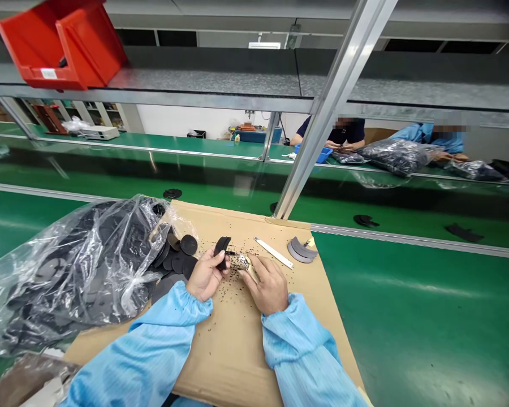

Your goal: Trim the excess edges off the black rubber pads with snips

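left hand (207, 277) pinches a curved black piece (222, 246) over the cardboard (224, 356); right hand (268, 287) is closed around small clippers (243, 260). i think the piece is light and a bit bendy, so i'd hold it near one end.

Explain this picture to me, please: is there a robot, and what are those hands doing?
There's no robot here. These are a person's own bare hands, with blue sleeves on the arms. The one picture comes from a camera worn on that person's head, looking forward and down.

The left hand holds a curved black piece. The right hand holds a small tool with a shiny metal head, close to the piece.

Under them lies cardboard, sprinkled with tiny black bits. A white strip and a grey curved piece lie on it too. The clear plastic bag is full of dark pieces.
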`<state>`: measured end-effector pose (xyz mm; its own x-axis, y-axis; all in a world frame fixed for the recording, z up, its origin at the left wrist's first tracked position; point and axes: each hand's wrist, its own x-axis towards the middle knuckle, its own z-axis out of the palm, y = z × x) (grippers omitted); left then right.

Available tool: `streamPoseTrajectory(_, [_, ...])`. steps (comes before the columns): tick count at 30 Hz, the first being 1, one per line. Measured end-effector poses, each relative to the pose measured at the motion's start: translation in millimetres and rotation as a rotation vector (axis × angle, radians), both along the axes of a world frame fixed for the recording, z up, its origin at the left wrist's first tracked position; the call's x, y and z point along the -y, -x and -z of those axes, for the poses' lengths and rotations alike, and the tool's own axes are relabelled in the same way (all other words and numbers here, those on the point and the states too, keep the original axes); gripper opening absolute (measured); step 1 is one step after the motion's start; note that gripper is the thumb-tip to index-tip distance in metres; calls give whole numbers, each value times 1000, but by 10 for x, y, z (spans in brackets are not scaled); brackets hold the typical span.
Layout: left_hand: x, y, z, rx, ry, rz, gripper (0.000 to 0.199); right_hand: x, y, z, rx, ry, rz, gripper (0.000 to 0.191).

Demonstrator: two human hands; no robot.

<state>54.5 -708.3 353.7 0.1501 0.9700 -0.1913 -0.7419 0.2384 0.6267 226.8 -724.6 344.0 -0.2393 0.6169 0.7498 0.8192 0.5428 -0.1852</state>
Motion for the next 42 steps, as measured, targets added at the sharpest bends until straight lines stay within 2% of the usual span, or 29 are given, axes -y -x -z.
streamPoseTrajectory(10, [19, -17, 13, 21, 17, 7, 31, 15, -5, 1, 62, 89, 44, 28])
streamPoseTrajectory(15, [-20, -6, 19, -2, 2, -66, 43, 54, 25, -8, -118, 277, -32, 27])
streamPoseTrajectory(20, [-70, 53, 27, 12, 20, -119, 42, 57, 29, -22, -229, 302, -57, 31])
streamPoseTrajectory(25, [-59, 78, -26, 42, 78, -51, 32, 68, 36, -25, -202, 342, -105, 32])
streamPoseTrajectory(29, [-75, 82, -10, 43, 132, 33, 20, 85, 40, -32, -154, 346, -159, 33])
streamPoseTrajectory(42, [-70, 61, 27, -53, 88, 82, 36, 85, 41, -23, 27, 349, -206, 36])
